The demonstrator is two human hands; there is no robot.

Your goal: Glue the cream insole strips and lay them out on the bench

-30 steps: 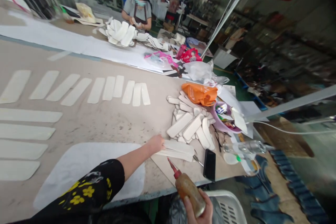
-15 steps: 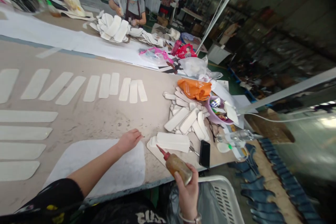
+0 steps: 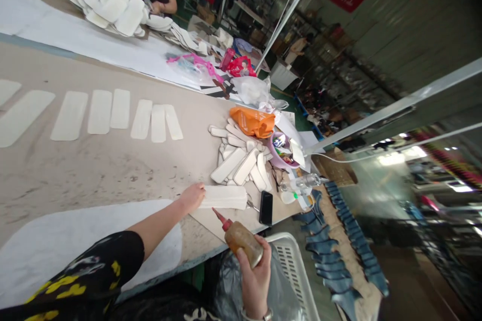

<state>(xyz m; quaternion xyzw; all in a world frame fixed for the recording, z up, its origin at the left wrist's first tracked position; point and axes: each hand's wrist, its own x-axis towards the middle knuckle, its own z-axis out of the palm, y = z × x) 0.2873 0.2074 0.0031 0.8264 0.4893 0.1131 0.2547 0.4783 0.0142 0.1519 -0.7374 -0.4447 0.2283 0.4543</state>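
Back at the stacked white strips (image 3: 226,197), mid-frame, since half a second ago: my left hand (image 3: 192,197), fingers bent at their end, grip unclear. My right hand (image 3: 256,275) wraps a red-nozzled squeeze bottle (image 3: 243,243), lower centre. Laid-out strips (image 3: 100,112) line the left; the stacked ones remain unspread.

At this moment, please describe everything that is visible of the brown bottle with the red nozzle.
The rounded, cloudy brown, plastic-looking bottle narrows to a red collar and a slim, pointed red nozzle. It is tilted in the right hand, which wraps its base end, by the edge of the beige table. The nozzle points forward-left; whether its tip touches anything is unclear.
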